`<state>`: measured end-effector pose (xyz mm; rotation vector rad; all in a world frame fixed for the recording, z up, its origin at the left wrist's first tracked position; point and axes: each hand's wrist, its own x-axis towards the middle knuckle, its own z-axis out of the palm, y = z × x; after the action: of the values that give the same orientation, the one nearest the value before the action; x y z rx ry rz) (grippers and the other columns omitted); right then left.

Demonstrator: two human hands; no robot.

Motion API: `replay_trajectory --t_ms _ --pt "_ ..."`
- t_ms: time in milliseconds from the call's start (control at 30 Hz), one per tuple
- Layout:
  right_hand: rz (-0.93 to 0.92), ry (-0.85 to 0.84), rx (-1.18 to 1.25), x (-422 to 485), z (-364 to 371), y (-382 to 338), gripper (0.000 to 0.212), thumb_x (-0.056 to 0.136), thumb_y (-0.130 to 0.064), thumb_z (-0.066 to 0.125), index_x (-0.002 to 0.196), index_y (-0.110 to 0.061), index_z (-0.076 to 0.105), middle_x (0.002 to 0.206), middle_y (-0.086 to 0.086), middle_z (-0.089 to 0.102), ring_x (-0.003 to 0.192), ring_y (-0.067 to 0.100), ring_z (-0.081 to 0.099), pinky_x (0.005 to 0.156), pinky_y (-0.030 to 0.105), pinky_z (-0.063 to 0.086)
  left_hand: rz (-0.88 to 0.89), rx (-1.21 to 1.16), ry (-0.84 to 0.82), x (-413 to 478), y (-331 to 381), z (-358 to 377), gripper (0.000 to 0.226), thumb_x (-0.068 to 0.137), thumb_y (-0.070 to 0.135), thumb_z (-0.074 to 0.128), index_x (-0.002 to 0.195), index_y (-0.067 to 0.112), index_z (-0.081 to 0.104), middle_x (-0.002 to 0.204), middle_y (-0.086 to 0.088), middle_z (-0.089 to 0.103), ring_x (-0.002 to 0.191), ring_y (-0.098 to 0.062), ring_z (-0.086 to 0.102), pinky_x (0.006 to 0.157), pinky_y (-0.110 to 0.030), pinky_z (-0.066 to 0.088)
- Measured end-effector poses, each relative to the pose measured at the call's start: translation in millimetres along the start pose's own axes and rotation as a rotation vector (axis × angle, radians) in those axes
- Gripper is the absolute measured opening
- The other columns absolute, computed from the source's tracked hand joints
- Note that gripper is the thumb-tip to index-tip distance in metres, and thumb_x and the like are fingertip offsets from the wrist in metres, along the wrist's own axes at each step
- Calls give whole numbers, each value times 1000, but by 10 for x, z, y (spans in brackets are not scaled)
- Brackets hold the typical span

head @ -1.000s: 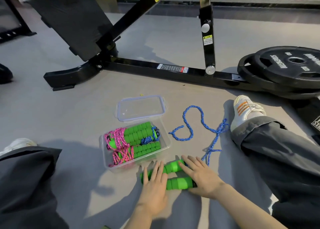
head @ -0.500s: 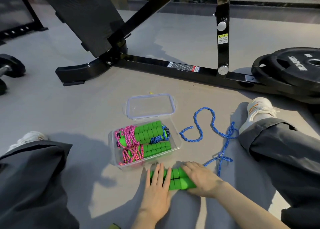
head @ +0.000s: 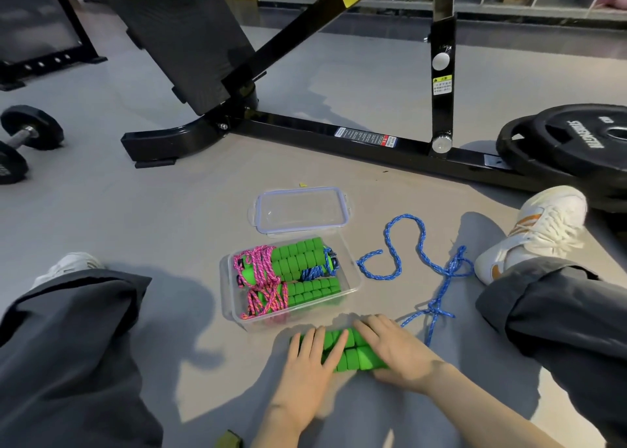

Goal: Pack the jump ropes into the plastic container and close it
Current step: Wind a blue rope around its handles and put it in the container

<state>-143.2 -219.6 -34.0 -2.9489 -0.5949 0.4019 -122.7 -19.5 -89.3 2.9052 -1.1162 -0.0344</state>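
Last rope: left hand flat on green handles, right hand clasps them. Next: gather blue cord, 2 o'clock.

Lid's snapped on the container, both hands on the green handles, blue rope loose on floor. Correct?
No: head view shows the lid off, lying on the floor behind the open container. The left hand and right hand are on the green handles, and the blue rope is loose on the floor.
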Motion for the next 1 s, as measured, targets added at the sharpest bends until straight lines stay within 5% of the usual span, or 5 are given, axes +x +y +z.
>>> replay_trajectory --t_ms 167,333,767,900,1000 --pt "-61 282 -67 -111 -157 25 95 40 -39 75 125 -9 45 102 -1 57 91 14 50 75 22 52 74 113 7 44 32 -357 140 40 30 90 150 18 4 118 -24 63 110 -41 52 100 -55 35" --pt "-60 471 -142 -99 -539 18 94 44 -33 77 129 -10 43 106 2 57 97 21 52 79 26 51 80 250 133 116 -68 -837 145 49 29 87 151 15 -15 146 -22 31 116 -39 56 97 -54 43" --pt "-65 630 -39 223 -1185 -312 83 61 -25 67 135 -21 30 118 5 48 101 25 50 64 29 53 115 570 465 89 -636 -1492 125 50 15 80 150 27 6 137 -25 34 113 -41 39 94 -56 27" --pt "47 696 431 290 -1265 -440 97 69 -16 68 145 -38 11 145 -8 23 123 11 39 90 25 45 78 624 583 86 -822 -1636 91 65 3 44 148 25 14 134 -25 35 110 -40 40 93 -56 29" --pt "187 665 1002 370 -1367 -505 97 72 -4 72 143 -39 16 120 -18 47 83 6 55 74 20 49 27 652 637 106 -976 -1727 104 57 1 46 152 23 8 135 -25 34 111 -41 40 93 -56 30"
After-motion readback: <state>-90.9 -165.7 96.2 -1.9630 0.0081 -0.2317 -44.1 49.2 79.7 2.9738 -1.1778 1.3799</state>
